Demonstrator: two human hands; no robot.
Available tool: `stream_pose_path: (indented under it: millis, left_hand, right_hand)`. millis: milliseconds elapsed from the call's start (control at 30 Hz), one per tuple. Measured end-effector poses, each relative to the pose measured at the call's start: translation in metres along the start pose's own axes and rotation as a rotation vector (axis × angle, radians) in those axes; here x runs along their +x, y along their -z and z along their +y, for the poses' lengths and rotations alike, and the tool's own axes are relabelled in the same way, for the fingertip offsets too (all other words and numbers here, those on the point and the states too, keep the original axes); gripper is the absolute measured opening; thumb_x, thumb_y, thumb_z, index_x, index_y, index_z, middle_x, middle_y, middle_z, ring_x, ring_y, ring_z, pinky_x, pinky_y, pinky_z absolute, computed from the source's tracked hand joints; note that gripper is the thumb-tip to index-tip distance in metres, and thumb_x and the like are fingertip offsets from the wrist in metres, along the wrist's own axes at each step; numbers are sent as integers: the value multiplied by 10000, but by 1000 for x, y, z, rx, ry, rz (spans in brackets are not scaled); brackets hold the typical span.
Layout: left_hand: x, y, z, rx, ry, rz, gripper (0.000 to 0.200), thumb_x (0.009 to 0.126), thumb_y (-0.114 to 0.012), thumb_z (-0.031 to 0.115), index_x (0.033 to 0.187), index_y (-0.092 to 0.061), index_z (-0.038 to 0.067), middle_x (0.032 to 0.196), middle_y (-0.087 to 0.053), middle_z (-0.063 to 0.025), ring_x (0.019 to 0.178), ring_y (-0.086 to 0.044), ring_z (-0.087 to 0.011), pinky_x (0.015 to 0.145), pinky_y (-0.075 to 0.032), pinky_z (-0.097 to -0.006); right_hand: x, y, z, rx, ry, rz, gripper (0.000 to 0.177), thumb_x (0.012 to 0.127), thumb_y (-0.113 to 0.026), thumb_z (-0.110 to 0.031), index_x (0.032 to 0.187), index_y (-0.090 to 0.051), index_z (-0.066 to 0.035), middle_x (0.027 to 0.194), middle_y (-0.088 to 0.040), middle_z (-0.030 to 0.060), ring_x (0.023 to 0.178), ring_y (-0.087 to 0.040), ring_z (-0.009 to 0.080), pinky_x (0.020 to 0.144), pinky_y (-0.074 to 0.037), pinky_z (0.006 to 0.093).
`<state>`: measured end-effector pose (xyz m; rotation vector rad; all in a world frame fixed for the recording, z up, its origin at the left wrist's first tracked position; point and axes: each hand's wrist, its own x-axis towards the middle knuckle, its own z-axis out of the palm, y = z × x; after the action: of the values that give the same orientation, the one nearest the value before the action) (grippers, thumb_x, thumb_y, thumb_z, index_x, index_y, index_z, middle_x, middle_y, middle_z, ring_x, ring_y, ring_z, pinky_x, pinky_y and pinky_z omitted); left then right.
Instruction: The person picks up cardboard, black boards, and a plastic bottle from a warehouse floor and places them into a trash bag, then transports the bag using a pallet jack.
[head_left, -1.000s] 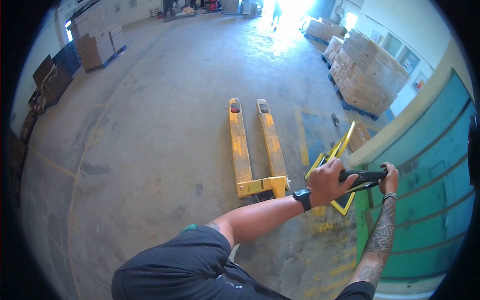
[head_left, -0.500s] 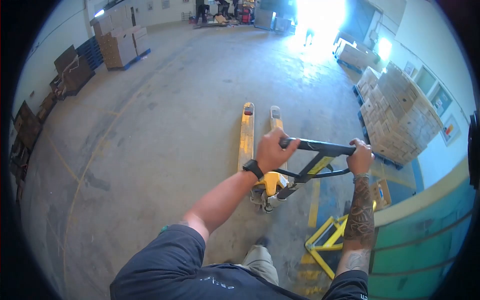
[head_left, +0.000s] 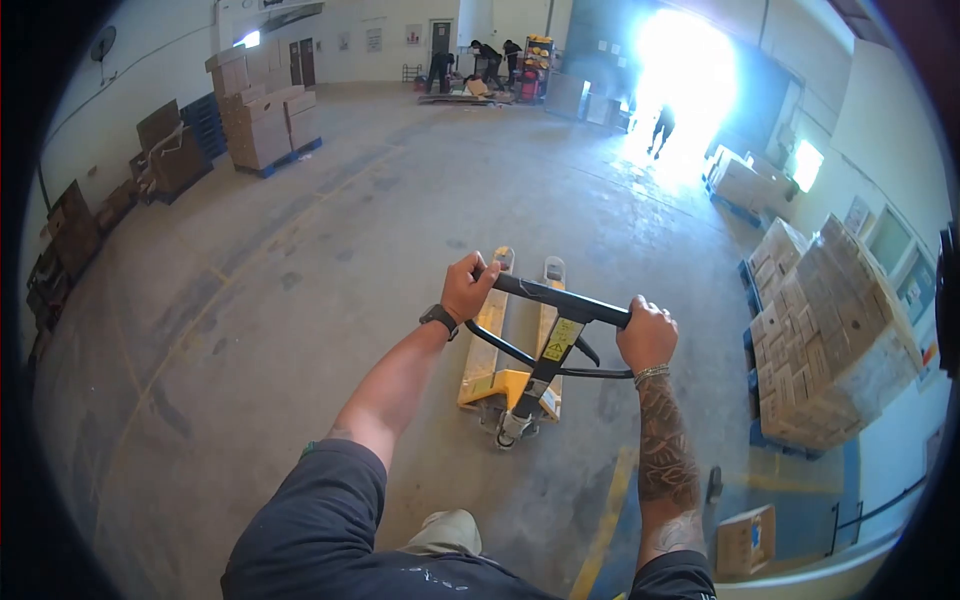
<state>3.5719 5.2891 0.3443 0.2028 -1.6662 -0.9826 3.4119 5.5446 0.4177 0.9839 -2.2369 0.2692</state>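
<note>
A wide concrete floor [head_left: 330, 240] spreads ahead of both hands. Well apart from the right hand [head_left: 647, 335], farther to the right, stand wrapped, stacked boxes [head_left: 830, 345]. A yellow pallet jack [head_left: 508, 384] sits on the floor just beyond and below the hands, its body between them sideways but nearer the left hand [head_left: 469, 286]. Its long axis runs away from the person, with both forks [head_left: 484, 352] pointing forward. From its base, a dark shaft [head_left: 540, 377] slants up to a black handlebar [head_left: 560, 298], which lies crosswise between the hands, its right end closer to the body. Each hand is closed around one end, fingers curled over. A yellow label [head_left: 562, 340] marks the upper shaft.
</note>
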Motion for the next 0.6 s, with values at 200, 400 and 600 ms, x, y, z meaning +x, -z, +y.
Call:
stream_pose_path:
  millis: [200, 400, 600]
  left_hand:
    - [21, -11, -26, 50, -37, 87, 370, 830, -639, 274, 627, -472, 13, 484, -455, -74, 469, -398, -118, 443, -332, -311]
    - [-4, 1, -8, 24, 22, -11, 331, 846, -612, 229, 639, -459, 23, 517, -427, -13, 530, -358, -71, 471, -317, -279]
    - [39, -10, -42, 16, 25, -67, 348, 826, -637, 252, 626, -471, 20, 487, -449, -71, 465, -402, -117, 444, -335, -300]
  right_hand:
    - [12, -10, -2, 5, 2, 91, 120, 711, -638, -160, 766, -550, -98, 745, -614, 76, 768, -611, 301, 690, -460, 422]
    - [-29, 16, -11, -22, -54, 82, 101, 718, -624, -158, 758, -546, -106, 726, -610, 73, 729, -609, 304, 667, -457, 420]
    - [8, -10, -19, -55, -109, 81, 131, 766, -624, -208, 744, -552, -101, 714, -609, 68, 720, -608, 294, 664, -456, 412]
